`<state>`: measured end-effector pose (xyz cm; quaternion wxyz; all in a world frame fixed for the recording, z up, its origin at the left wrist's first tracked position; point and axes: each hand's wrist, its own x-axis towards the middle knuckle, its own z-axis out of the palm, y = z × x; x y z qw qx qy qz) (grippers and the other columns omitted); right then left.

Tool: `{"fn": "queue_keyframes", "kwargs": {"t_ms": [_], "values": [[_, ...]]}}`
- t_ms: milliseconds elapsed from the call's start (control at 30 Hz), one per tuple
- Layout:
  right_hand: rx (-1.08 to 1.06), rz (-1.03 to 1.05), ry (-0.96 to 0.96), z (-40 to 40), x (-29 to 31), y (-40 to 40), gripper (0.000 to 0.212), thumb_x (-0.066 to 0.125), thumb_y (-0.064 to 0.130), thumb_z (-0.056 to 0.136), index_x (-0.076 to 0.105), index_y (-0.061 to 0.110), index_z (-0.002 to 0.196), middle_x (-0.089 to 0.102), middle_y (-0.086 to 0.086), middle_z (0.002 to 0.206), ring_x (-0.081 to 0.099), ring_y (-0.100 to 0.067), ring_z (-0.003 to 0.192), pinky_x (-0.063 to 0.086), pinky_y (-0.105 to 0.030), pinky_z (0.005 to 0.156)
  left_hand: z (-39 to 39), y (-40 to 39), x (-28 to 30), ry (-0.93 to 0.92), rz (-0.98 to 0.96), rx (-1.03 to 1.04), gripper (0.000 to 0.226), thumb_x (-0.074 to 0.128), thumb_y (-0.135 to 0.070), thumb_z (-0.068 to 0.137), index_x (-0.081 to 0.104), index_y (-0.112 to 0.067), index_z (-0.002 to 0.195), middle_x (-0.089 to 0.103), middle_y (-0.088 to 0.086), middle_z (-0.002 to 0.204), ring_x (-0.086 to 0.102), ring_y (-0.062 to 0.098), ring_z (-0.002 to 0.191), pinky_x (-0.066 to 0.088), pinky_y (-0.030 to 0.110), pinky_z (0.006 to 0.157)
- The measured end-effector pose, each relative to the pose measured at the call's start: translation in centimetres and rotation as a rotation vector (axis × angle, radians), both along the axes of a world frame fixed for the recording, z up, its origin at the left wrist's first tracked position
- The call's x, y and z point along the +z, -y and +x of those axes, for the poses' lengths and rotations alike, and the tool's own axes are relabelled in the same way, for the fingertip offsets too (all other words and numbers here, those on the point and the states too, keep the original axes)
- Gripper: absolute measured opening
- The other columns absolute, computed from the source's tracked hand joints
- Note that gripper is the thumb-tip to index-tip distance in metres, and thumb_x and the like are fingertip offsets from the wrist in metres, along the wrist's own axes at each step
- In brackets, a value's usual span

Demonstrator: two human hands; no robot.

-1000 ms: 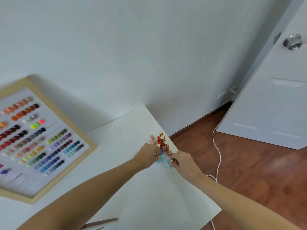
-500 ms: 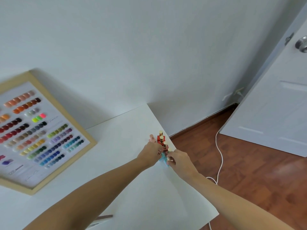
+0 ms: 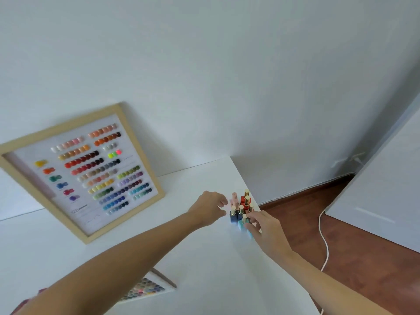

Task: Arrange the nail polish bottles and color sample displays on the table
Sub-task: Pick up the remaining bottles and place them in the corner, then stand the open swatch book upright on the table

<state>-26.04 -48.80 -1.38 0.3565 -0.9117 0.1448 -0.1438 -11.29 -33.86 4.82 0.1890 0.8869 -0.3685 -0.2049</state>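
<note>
Bottles of nail polish [image 3: 241, 211] stand in a tight cluster near the right edge of the white tabletop [image 3: 204, 258], close to its far corner: red ones at the back, dark blue in the middle, pale teal nearest, all with gold caps. The right hand [image 3: 264, 228] has its fingertips at the teal bottles, touching them, though whether it is pinching one cannot be told. The left hand [image 3: 210, 209] hovers just beside the cluster, fingers loosely curled and holding nothing. These look like small glass bottles, stiff, smooth and likely breakable, light enough for two fingers; the square body gives a surer hold than the narrow cap, and being packed so close to the edge, a nudge could tip one off. A framed color sample display [image 3: 79, 169] leans against the wall, well apart; a second, smaller one [image 3: 145, 288] lies near the front.
</note>
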Motion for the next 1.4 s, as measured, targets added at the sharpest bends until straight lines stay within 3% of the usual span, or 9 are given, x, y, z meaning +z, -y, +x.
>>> {"fn": "queue_keyframes", "kwargs": {"t_ms": [100, 300, 433, 500, 700, 800, 933, 1133, 1400], "values": [[0.043, 0.000, 0.064, 0.9, 1.4, -2.4, 0.012, 0.068, 0.020, 0.085, 0.067, 0.016, 0.097, 0.060, 0.010, 0.081, 0.054, -0.003, 0.067, 0.043, -0.012, 0.065, 0.4, -3.6, 2.4, 0.001, -0.081, 0.069, 0.028, 0.065, -0.020, 0.088, 0.066, -0.015, 0.115, 0.069, 0.003, 0.115, 0.067, 0.017, 0.098, 0.052, 0.030, 0.093], [0.199, 0.040, 0.105, 3.7, 4.1, -10.2, 0.010, 0.065, 0.018, 0.087, 0.070, 0.013, 0.095, 0.068, 0.004, 0.082, 0.062, -0.010, 0.070, 0.047, -0.012, 0.066, 0.0, -13.6, 6.4, 0.058, -0.251, 0.203, 0.026, 0.066, -0.024, 0.089, 0.066, -0.018, 0.114, 0.069, -0.001, 0.111, 0.068, 0.013, 0.093, 0.055, 0.029, 0.090], [0.308, 0.059, 0.151, 4.9, 6.0, -16.3, 0.008, 0.062, 0.020, 0.089, 0.069, 0.019, 0.090, 0.068, 0.015, 0.079, 0.064, -0.007, 0.072, 0.050, -0.015, 0.063, -1.1, -21.3, 7.6, 0.096, -0.281, 0.288, 0.028, 0.066, -0.024, 0.089, 0.064, -0.018, 0.117, 0.069, -0.002, 0.112, 0.066, 0.010, 0.096, 0.053, 0.025, 0.090], [0.356, 0.095, 0.152, 5.0, 6.9, -19.0, 0.011, 0.058, 0.025, 0.091, 0.069, 0.024, 0.089, 0.066, 0.020, 0.076, 0.064, -0.003, 0.073, 0.046, -0.008, 0.061, -2.0, -25.2, 7.8, 0.114, -0.300, 0.338, 0.028, 0.065, -0.023, 0.089, 0.065, -0.018, 0.116, 0.069, -0.003, 0.111, 0.065, 0.007, 0.094, 0.051, 0.020, 0.086], [0.503, 0.151, 0.184, 4.5, 8.4, -23.7, 0.030, 0.048, 0.054, 0.087, 0.068, 0.032, 0.095, 0.073, 0.010, 0.084, 0.068, -0.005, 0.079, 0.052, -0.014, 0.067, -6.1, -35.1, 7.7, 0.150, -0.297, 0.474, 0.031, 0.064, -0.028, 0.090, 0.064, -0.022, 0.120, 0.069, -0.008, 0.114, 0.063, 0.006, 0.101, 0.048, 0.020, 0.090], [0.586, 0.137, 0.142, 3.9, 8.3, -24.7, 0.019, 0.058, 0.048, 0.085, 0.064, 0.043, 0.102, 0.071, 0.013, 0.086, 0.067, -0.001, 0.079, 0.050, -0.009, 0.070, -8.4, -39.1, 7.6, 0.195, -0.228, 0.483, 0.035, 0.061, -0.033, 0.092, 0.060, -0.022, 0.125, 0.067, -0.007, 0.120, 0.062, 0.008, 0.105, 0.049, 0.024, 0.095], [0.667, 0.058, 0.057, 3.4, 8.5, -24.9, 0.036, 0.063, 0.050, 0.079, 0.058, 0.050, 0.115, 0.068, 0.016, 0.101, 0.064, 0.000, 0.094, 0.054, -0.016, 0.078, -11.4, -42.6, 7.2, 0.183, -0.146, 0.469, 0.038, 0.054, -0.036, 0.095, 0.049, -0.033, 0.133, 0.063, -0.011, 0.125, 0.062, 0.007, 0.109, 0.053, 0.033, 0.095], [0.760, -0.024, 0.057, 3.0, 8.7, -24.9, 0.041, 0.064, 0.034, 0.087, 0.054, 0.046, 0.124, 0.065, 0.019, 0.118, 0.060, 0.006, 0.105, 0.054, -0.015, 0.084, -14.5, -45.4, 6.0, 0.230, -0.087, 0.464, 0.038, 0.044, -0.028, 0.098, 0.041, -0.047, 0.131, 0.063, -0.018, 0.115, 0.062, 0.008, 0.099, 0.054, 0.030, 0.086], [0.790, -0.047, 0.136, 3.5, 8.0, -24.6, 0.041, 0.066, 0.022, 0.084, 0.059, 0.031, 0.124, 0.072, 0.009, 0.105, 0.067, 0.000, 0.090, 0.059, -0.022, 0.071, -16.4, -46.9, 4.7, 0.346, -0.037, 0.551, 0.043, 0.046, -0.028, 0.099, 0.041, -0.045, 0.138, 0.069, -0.014, 0.115, 0.068, 0.013, 0.090, 0.056, 0.031, 0.078]]}}
